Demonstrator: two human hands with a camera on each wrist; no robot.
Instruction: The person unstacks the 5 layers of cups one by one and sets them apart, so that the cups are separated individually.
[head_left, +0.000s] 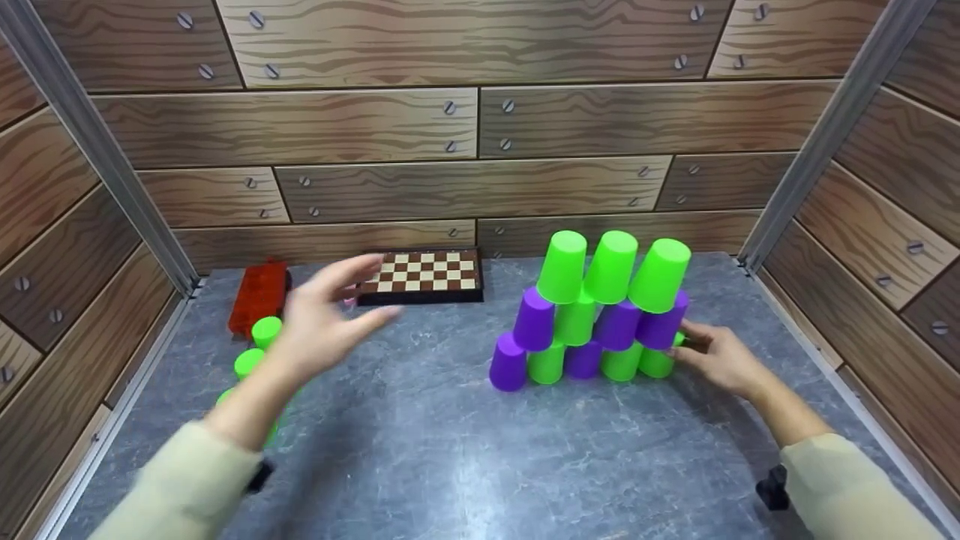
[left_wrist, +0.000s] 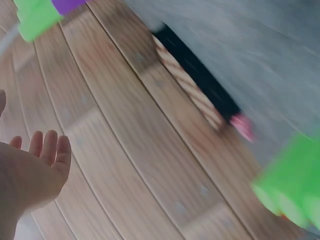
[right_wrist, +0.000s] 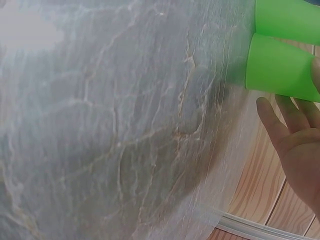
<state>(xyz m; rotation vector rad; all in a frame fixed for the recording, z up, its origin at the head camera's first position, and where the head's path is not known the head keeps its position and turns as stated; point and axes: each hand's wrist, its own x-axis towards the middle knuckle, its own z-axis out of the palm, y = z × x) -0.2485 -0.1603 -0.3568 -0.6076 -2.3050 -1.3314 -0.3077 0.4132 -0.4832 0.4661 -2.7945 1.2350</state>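
Plastic cups, green and purple, stand upside down in a three-tier pyramid on the right of the table. Three green cups form its top tier, among them the green cup [head_left: 562, 268] at the left end. Below are a purple cup [head_left: 534, 319] and several others. My right hand [head_left: 720, 360] is at the bottom right corner, thumb and fingers on either side of the end green cup [right_wrist: 282, 67]. My left hand [head_left: 319, 319] hovers left of the pyramid, holding nothing, thumb and fingers spread apart. Several more green cups [head_left: 250, 363] stand at the left, partly hidden by my left forearm.
A brown and cream checkered board [head_left: 431, 274] with a dark edge lies at the back. Left of it is a red translucent box [head_left: 259, 298]. Wood-patterned walls [head_left: 480, 124] enclose the grey marbled table [head_left: 420, 450] at the back and sides.
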